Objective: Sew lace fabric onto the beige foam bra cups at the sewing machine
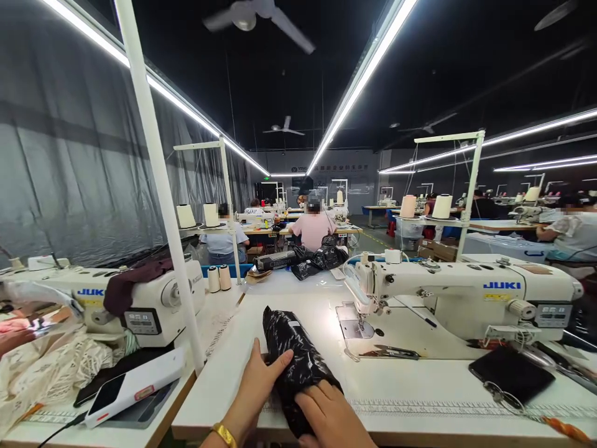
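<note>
This is a sewing workshop. A white JUKI machine (448, 305) stands beside the person's right hand (332, 412), and another machine (152, 295) lies off to the left of the left hand (263, 376). Beyond both hands, thread cones (442, 206) sit on stands, and co-workers (313, 231) occupy further machine tables under long strip lights (362, 81).

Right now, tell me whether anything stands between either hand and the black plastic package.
Nothing visible does: the left hand has its thumb on the black plastic package, and the right hand's fingers touch its near part. The nearest sewing machine stands off to the right.
</note>
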`<state>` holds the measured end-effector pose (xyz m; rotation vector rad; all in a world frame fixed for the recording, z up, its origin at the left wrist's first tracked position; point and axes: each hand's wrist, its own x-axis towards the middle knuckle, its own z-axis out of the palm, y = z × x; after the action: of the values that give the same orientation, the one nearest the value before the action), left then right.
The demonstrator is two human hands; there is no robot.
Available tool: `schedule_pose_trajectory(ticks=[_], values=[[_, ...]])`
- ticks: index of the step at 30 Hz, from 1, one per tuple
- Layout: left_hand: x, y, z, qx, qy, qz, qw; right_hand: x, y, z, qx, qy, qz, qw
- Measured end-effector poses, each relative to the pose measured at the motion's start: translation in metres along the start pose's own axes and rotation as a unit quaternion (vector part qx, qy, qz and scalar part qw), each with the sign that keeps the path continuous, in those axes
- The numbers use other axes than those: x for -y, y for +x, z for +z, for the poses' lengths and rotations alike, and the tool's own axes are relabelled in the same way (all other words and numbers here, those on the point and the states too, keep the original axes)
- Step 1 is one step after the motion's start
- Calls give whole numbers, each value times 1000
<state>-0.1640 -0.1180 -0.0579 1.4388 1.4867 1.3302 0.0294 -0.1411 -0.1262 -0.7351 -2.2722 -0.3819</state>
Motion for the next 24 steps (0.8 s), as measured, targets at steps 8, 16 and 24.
schedule_pose_trajectory(ticks=[8, 16, 24], values=[[-40, 8, 18, 97, -265, -218, 934, -12, 52, -11, -82, 73, -108, 988], [-68, 129, 33, -75, -328, -88, 938, -62, 92, -33, -96, -13, -72, 993], [-40, 230, 55, -94, -274, -95, 952, -126, 70, 9, 42, 106, 218, 969]])
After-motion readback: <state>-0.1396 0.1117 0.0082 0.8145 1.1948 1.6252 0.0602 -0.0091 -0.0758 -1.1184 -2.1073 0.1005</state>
